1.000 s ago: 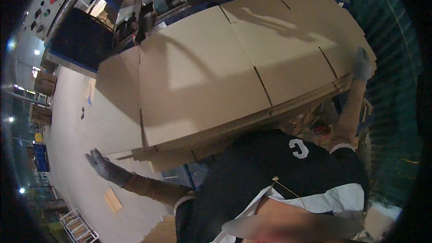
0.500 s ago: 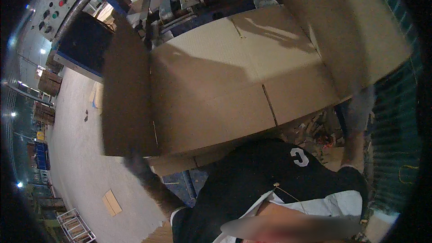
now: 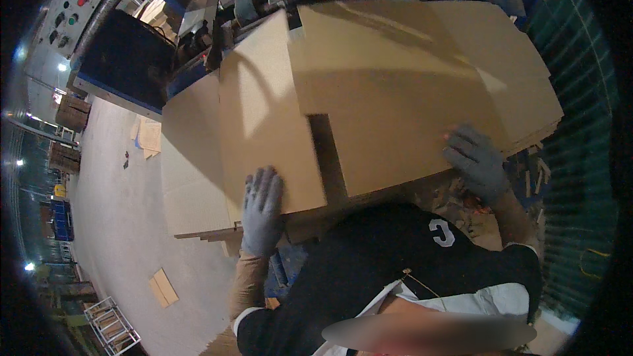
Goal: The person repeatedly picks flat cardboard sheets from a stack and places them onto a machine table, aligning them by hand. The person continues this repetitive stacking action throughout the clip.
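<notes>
A large brown cardboard sheet (image 3: 395, 92) lies before me with its two side panels folded inward. Between the left panel (image 3: 264, 125) and the wider right one runs a dark gap (image 3: 326, 151). My left hand (image 3: 262, 207), in a grey glove, lies on the left panel near its front edge, fingers stretched out. Over the front edge of the right panel rests my gloved right hand (image 3: 475, 158), its fingers extended and slightly apart. Layered cardboard edges (image 3: 208, 234) show beneath the folded sheet at the left.
Behind the cardboard stands a machine with rollers and metal bars (image 3: 264, 0). A control panel with buttons (image 3: 76, 10) is at the upper left. Green mesh (image 3: 580, 158) rises at the right. Cardboard scraps (image 3: 455, 204) lie below my right hand, and a flat piece (image 3: 163, 288) is on the floor.
Both side panels, upright and blurred before, have come down inward and now lie nearly flat. My hands have moved inward from the outer edges onto the panels.
</notes>
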A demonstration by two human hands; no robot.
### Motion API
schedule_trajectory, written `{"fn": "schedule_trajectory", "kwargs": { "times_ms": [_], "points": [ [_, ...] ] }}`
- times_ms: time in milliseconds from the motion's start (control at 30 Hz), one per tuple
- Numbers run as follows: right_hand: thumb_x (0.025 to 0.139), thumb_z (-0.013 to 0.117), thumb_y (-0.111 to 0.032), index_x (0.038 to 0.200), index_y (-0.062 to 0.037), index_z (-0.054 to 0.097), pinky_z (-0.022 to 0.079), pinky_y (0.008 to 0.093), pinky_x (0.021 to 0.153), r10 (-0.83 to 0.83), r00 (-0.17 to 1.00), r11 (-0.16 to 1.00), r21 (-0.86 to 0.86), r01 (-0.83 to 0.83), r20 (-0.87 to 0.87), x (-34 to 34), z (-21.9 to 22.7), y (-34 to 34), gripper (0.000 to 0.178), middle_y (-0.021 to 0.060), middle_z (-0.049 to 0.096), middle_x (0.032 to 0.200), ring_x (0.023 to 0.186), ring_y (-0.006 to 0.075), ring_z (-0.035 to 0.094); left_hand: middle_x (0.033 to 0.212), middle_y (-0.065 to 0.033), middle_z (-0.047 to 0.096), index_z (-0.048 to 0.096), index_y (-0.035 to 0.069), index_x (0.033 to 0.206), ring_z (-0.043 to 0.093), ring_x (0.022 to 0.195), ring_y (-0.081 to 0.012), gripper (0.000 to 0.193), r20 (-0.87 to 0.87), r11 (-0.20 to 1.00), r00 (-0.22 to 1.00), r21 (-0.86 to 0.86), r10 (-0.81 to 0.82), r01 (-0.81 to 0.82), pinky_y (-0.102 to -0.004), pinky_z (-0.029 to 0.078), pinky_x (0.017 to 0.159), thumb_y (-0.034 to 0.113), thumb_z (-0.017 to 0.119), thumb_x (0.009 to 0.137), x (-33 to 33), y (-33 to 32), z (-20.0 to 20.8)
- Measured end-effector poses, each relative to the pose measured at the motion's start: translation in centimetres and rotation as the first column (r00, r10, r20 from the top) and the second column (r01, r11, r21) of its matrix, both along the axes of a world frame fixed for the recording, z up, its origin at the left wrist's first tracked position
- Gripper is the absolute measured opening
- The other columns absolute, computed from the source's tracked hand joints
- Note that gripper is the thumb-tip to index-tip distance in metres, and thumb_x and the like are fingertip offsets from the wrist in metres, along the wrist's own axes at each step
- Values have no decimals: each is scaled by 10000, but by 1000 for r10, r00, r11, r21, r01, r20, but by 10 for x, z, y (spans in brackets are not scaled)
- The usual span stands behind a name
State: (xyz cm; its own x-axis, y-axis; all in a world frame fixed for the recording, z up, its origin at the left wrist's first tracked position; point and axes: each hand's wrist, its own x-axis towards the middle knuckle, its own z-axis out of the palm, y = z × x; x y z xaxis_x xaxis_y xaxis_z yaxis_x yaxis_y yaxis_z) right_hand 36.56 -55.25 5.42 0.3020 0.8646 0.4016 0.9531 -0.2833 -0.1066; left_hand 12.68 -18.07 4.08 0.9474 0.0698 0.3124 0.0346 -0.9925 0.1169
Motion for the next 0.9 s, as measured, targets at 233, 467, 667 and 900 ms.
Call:
{"fn": "schedule_trajectory", "kwargs": {
  "times_ms": [233, 467, 667, 900],
  "points": [
    [741, 640, -137, 1072, -120, 614, 381, 505, 1059, 83, 996, 971, -225, -79, 8, 12, -12, 12, 332, 106, 571, 1257, 1218, 337, 497, 1365, -154, 491, 523, 68, 1268, 473, 1254, -370, 511, -228, 983, 970, 138, -90, 124, -550, 343, 1060, 93, 605, 764, 22, 1, 4],
    [756, 653, -453, 1164, -95, 589, 332, 497, 1077, 38, 995, 935, -355, -4, 89, 63, -11, 33, 546, 139, 539, 1293, 1235, 325, 468, 1408, -160, 451, 495, 75, 1309, 438, 1295, -353, 507, -128, 982, 989, 168, -69, 90, -543, 321, 1076, 80, 542, 804, 46, 26, -8],
    [730, 653, -580, 1126, -58, 612, 353, 480, 1040, 230, 972, 963, -153, -222, 42, 104, -15, 75, 657, 161, 548, 1257, 1213, 354, 473, 1407, -197, 441, 445, 26, 1348, 408, 1317, -368, 585, 121, 991, 989, 119, -81, 66, -525, 289, 1103, 16, 539, 771, 96, 93, -15],
    [832, 577, -528, 1204, -96, 570, 403, 492, 981, -72, 997, 991, -113, 75, 25, 184, -32, 94, 570, 146, 529, 1284, 1213, 356, 470, 1409, -210, 429, 419, 12, 1363, 409, 1309, -371, 583, 255, 990, 962, 123, -102, 72, -494, 294, 1112, 14, 541, 793, 155, 126, -34]
  ]
}}
